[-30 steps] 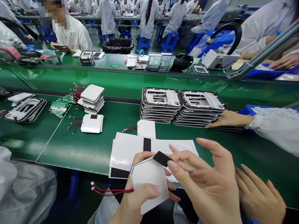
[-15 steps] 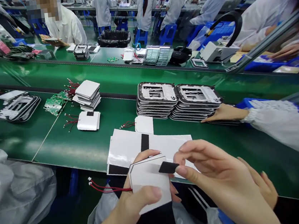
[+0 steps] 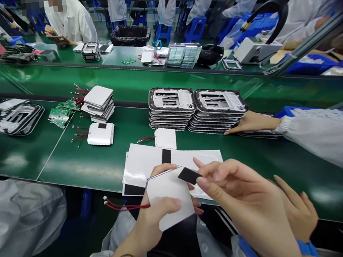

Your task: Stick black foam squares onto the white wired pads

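Observation:
My left hand [image 3: 156, 212] grips a thin white panel [image 3: 169, 190] from its left and lower side, thumb across its face. Red wires [image 3: 127, 208] with small white connectors trail from its left edge. Between thumb and fingertips, my right hand [image 3: 240, 186] pinches a small black strip [image 3: 189, 176] at the panel's upper right corner. Whether the strip touches the panel I cannot tell. Just beyond my hands lie white sheets [image 3: 144, 164] with black bands. Behind them rests another white panel [image 3: 165, 139] with red wires.
A co-worker's hand [image 3: 255, 121] touches the right one of two frame stacks [image 3: 172, 107]. Another person's hand [image 3: 301, 212] shows behind my right wrist. To the left are stacked white panels [image 3: 98, 101], green circuit boards [image 3: 60, 114] and more frames [image 3: 18, 120].
The black strip has tilted and risen slightly in my right hand, and its dark face shows more fully. Both frame stacks have shifted a little left, with the co-worker's hand against them.

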A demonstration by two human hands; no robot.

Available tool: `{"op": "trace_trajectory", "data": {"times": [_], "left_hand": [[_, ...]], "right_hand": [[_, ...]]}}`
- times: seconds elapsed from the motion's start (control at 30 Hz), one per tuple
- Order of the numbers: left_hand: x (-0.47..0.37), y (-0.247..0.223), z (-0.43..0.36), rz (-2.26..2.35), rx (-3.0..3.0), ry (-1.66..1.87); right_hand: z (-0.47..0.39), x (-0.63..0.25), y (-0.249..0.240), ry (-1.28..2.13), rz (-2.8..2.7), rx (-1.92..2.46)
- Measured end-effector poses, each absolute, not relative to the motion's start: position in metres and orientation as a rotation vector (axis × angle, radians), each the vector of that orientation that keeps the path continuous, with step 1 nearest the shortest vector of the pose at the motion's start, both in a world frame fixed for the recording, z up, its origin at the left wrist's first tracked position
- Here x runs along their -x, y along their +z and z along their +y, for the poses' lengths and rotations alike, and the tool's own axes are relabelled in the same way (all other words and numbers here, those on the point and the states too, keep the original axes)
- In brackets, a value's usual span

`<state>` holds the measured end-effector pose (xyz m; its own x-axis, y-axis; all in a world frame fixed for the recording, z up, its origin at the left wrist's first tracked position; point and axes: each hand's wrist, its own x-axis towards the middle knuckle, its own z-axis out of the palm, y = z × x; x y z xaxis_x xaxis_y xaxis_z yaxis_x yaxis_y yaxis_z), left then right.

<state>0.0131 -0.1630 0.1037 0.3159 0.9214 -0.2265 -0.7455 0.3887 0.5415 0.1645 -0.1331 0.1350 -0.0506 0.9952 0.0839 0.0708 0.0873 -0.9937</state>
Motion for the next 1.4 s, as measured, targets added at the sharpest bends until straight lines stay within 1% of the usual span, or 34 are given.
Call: {"op": "trace_trajectory", "data": {"times": [0.17, 0.37, 0.6, 0.8, 1.03, 1.2, 1.4], "left_hand": [[-0.011, 0.100, -0.161, 0.569, -0.349, 1.067], [-0.006, 0.105, -0.165, 0.535, -0.422, 1.012], [-0.004, 0.106, -0.170, 0.557, -0.464, 0.983], [-0.002, 0.107, -0.173, 0.598, -0.529, 0.996], [-0.005, 0.106, -0.173, 0.666, -0.551, 1.015], [-0.007, 0.108, -0.174, 0.663, -0.562, 1.046], [-0.006, 0.113, -0.173, 0.689, -0.560, 1.034]], "right_hand": [[-0.126, -0.165, 0.132, 1.152, -1.357, 1.171], [-0.126, -0.174, 0.147, 1.186, -1.389, 1.165], [-0.126, -0.180, 0.155, 1.280, -1.615, 1.258], [-0.114, -0.169, 0.164, 1.631, -1.586, 1.319], [-0.111, -0.165, 0.165, 1.600, -1.568, 1.351], [-0.112, -0.164, 0.163, 1.693, -1.498, 1.328], [-0.111, -0.163, 0.164, 1.684, -1.503, 1.325]]}}
